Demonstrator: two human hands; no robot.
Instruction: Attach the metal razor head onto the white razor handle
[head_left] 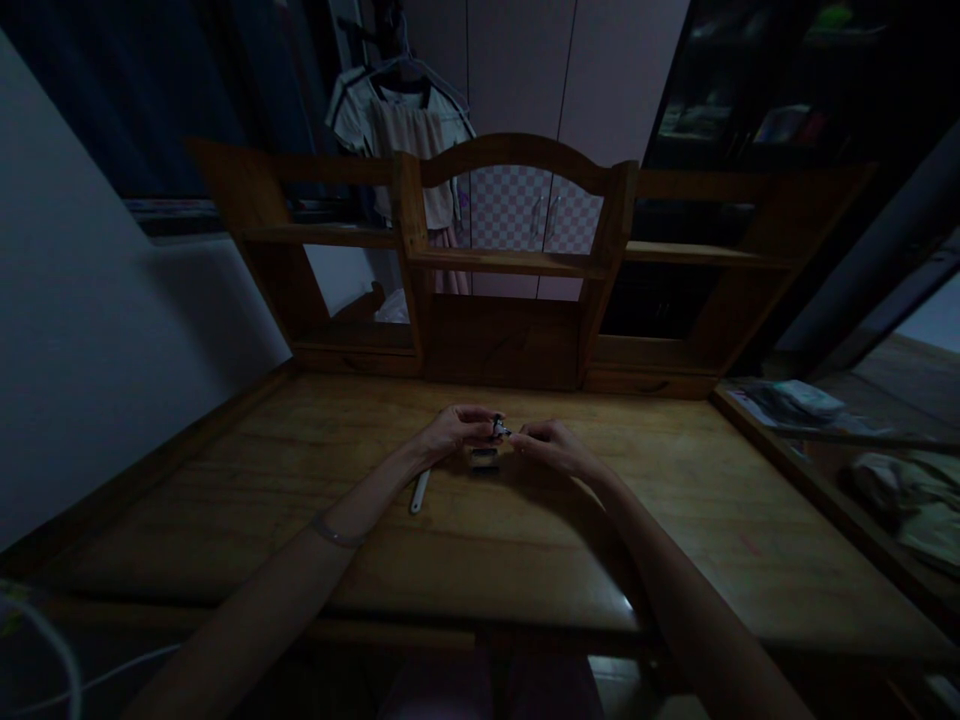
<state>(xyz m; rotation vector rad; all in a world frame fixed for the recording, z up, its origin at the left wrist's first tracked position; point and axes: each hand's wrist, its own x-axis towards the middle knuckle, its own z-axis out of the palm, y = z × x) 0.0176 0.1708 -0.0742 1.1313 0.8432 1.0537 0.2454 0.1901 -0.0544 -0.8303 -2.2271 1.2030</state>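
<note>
Over the middle of the wooden desk (315, 460), my left hand (456, 430) is closed on a small black-and-white object (499, 428), too small and dark to name. Close by on its right, my right hand (553, 445) has its thumb and finger pinched at the object's right end. Whether a separate small part sits in that pinch is too small to make out. A small dark rectangular piece (484, 460) is below the hands. Partly hidden behind my left hand lies a slim pale handle (420, 492) with a hole near its end.
A wooden shelf unit (517, 262) runs along the desk's back edge. A white wall (120, 330) borders the left side. Papers (795, 402) and cloth (922, 500) lie beyond the right edge. A white cable (127, 662) hangs at lower left.
</note>
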